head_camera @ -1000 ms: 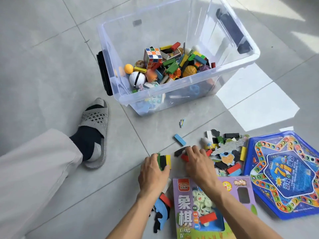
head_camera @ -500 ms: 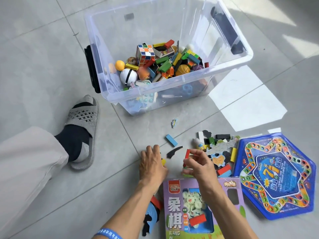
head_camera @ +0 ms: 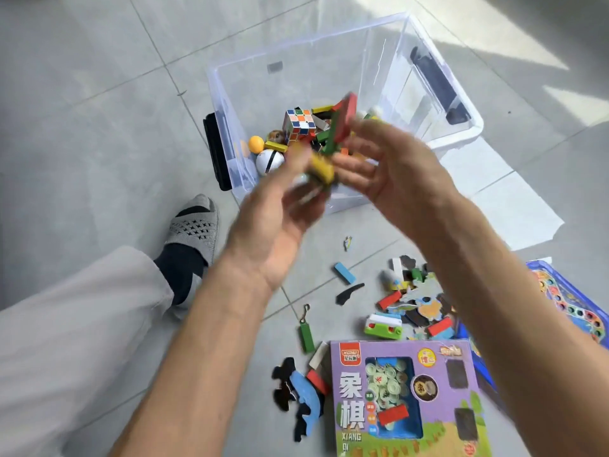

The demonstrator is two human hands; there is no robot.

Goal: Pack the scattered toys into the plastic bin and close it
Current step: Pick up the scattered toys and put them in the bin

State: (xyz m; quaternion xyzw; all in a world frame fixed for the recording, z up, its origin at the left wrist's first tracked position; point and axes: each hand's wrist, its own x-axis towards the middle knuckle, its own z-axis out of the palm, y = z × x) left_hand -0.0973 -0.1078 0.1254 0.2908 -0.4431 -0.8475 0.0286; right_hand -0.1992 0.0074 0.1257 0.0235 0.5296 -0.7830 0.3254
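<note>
The clear plastic bin [head_camera: 468, 135] stands open on the tiled floor, holding a Rubik's cube [head_camera: 299, 125], a white ball [head_camera: 269, 161], an orange ball [head_camera: 256, 144] and several blocks. Both my hands are raised over its near edge, blurred by motion. My left hand [head_camera: 273, 225] has its palm up and fingers stretched toward the bin. My right hand [head_camera: 395, 173] is spread with straight fingers. A yellow block [head_camera: 321, 166] sits between the fingertips of both hands, and red and green blocks [head_camera: 342, 123] hang just above them over the bin. No lid is in view.
On the floor lie a blue block [head_camera: 345, 273], a green block with a hook [head_camera: 306, 334], a pile of blocks and puzzle pieces [head_camera: 418, 301], a purple chess box [head_camera: 405, 397] and a blue game board [head_camera: 566, 308]. My slippered foot [head_camera: 194, 225] is left of the bin.
Both hands left the floor, where they were gathering blocks, and rose to the bin's near edge. The gathered blocks now sit at and above the fingertips over the bin.
</note>
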